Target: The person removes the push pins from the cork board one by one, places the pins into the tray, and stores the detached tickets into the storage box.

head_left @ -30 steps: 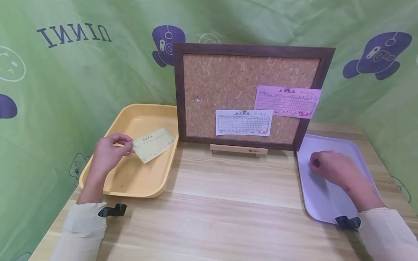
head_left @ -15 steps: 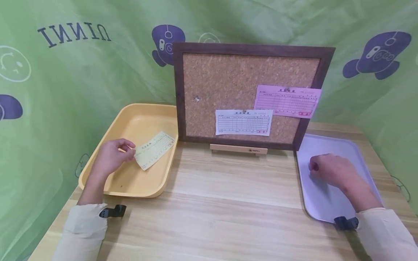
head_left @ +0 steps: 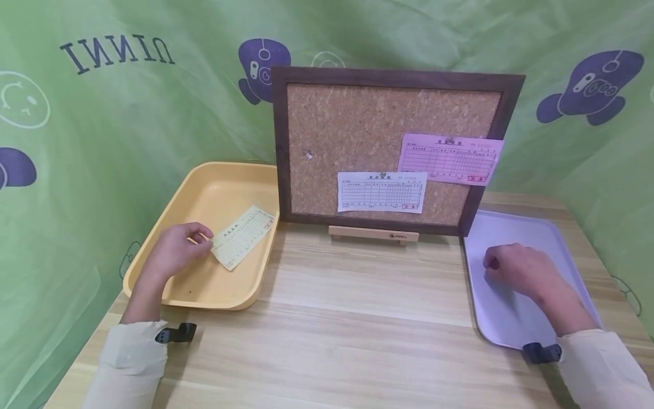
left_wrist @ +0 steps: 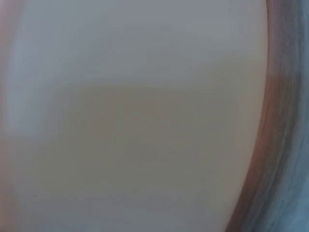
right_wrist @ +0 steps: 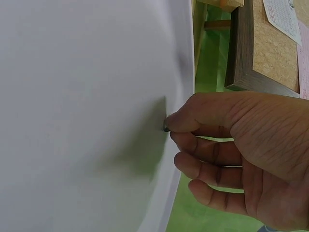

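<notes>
A pale yellow receipt slip lies at a slant over the yellow tray, its left end between the fingertips of my left hand, which pinches it. The left wrist view is blurred and shows no fingers. Over the lavender tray, my right hand is curled. In the right wrist view its thumb and forefinger pinch a small dark pin, mostly hidden by the fingertips. A white receipt slip and a pink receipt slip are pinned to the cork board.
The dark-framed board leans on a small wooden stand at the back of the wooden table. One silvery pin sits in the cork at left. Behind everything hangs a green patterned cloth.
My left hand has moved slightly down and right with the yellow slip, which has turned to a steeper slant. The right hand has sunk a little over the lavender tray.
</notes>
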Tool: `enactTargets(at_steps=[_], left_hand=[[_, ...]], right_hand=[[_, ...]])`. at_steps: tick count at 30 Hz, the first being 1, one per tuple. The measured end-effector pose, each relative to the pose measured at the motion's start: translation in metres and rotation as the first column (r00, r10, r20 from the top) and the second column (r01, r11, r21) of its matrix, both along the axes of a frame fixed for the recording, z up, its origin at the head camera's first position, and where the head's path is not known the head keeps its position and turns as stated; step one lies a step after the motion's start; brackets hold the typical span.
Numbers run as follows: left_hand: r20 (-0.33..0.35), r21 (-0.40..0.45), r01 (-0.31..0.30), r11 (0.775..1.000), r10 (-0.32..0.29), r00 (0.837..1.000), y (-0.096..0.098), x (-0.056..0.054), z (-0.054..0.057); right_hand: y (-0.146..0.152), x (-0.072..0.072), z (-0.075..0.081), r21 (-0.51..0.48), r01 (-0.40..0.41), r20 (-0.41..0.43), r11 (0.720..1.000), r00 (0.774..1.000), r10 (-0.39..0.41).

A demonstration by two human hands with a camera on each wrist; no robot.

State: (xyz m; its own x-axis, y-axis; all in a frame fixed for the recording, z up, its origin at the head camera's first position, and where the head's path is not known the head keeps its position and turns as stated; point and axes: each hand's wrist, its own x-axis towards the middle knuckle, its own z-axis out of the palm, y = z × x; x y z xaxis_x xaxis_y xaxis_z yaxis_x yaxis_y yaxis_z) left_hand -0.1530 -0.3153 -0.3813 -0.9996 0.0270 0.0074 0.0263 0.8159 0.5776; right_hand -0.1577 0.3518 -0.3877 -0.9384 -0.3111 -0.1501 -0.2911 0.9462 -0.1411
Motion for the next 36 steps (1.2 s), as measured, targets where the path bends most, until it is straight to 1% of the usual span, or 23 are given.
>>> enactTargets(at_steps=[6, 15, 22, 27, 32, 36], left_hand=[[-0.017, -0.009, 0.017, 1.000, -0.017, 1.000, -0.0016, -0.0009, -0.0018], [0.049, -0.022, 0.023, 0.999, -0.022, 0.999, -0.0003, 0.0017, -0.0019], [0.022, -0.059, 0.050, 0.997, -0.049, 0.999, -0.0021, 0.0029, -0.0031], [0.025, -0.067, 0.050, 0.996, -0.049, 0.998, -0.0024, 0.0029, -0.0042], [0.038, -0.064, 0.056, 0.996, -0.054, 0.998, 0.0001, 0.0038, -0.0011], [0.027, -0.064, 0.075, 0.995, -0.074, 0.997, 0.0046, 0.0033, 0.0037]], right_hand=[[-0.0004, 0.0015, 0.0012, -0.001, 0.006, -0.010, 1.000, 1.000, -0.006], [0.0003, 0.0045, 0.0004, -0.016, -0.003, -0.031, 1.000, 1.000, 0.003], [0.0025, 0.0042, -0.0003, -0.023, -0.025, -0.053, 0.999, 0.998, 0.024], [0.0021, 0.0044, 0.0015, -0.028, -0.031, -0.072, 0.999, 0.997, 0.029], [0.0003, 0.0046, 0.0040, -0.024, -0.028, -0.079, 0.999, 0.997, 0.026], [-0.0019, 0.0043, 0.0079, -0.030, -0.013, -0.063, 0.999, 0.998, 0.011]])
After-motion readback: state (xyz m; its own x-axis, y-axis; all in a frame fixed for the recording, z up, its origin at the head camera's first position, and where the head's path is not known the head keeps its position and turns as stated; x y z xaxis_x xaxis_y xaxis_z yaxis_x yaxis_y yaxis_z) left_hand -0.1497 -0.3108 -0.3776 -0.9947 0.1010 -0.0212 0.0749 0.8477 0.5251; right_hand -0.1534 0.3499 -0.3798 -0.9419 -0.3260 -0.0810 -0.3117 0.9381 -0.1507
